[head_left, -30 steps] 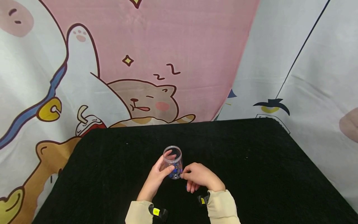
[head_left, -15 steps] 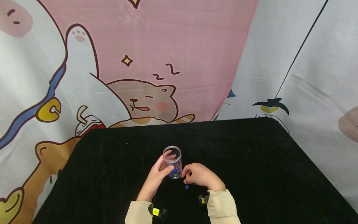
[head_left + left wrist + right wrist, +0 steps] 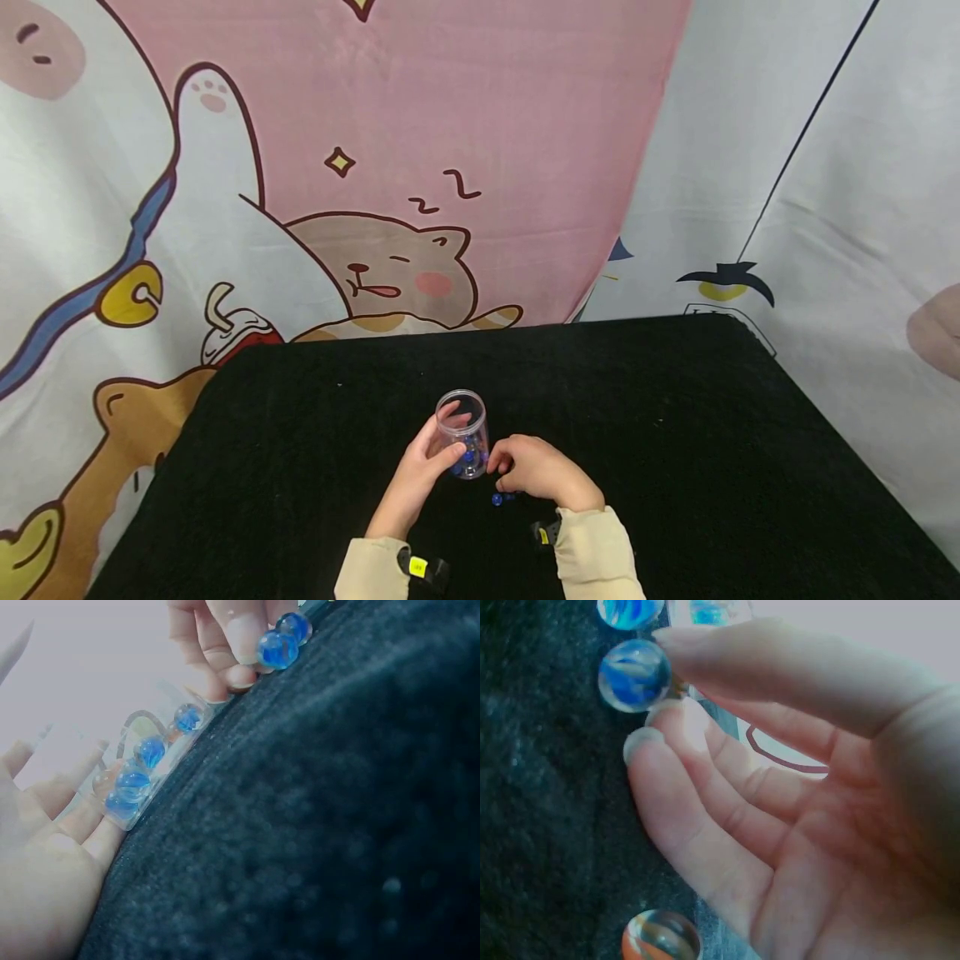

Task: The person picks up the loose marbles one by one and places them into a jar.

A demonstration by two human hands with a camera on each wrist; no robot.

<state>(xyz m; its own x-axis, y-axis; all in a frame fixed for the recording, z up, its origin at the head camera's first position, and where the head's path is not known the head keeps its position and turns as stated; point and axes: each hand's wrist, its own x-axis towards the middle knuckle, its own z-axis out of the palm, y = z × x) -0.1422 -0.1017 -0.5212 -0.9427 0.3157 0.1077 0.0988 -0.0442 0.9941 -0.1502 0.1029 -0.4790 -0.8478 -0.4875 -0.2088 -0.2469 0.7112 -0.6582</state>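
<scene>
My left hand grips a clear plastic jar, thumb in front and fingers behind. The jar stands upright and open-topped on the black cloth, with several blue-swirled marbles inside. Beside it on the right, my right hand is low over the cloth, fingers bent and apart from the thumb. At the thumb tip lies a blue marble; another blue marble is close by. An orange-streaked marble rests under the fingers. Whether the thumb presses the nearest marble I cannot tell.
The black cloth covers the table beneath both hands. Behind the table hangs a cartoon-printed curtain, reaching down to its back edge. Both wrists carry black straps.
One second ago the right fingers hung lower over the marbles; they have since drawn up, and blue marbles show beneath. One marble has shifted slightly left. The left hand and jar stay put.
</scene>
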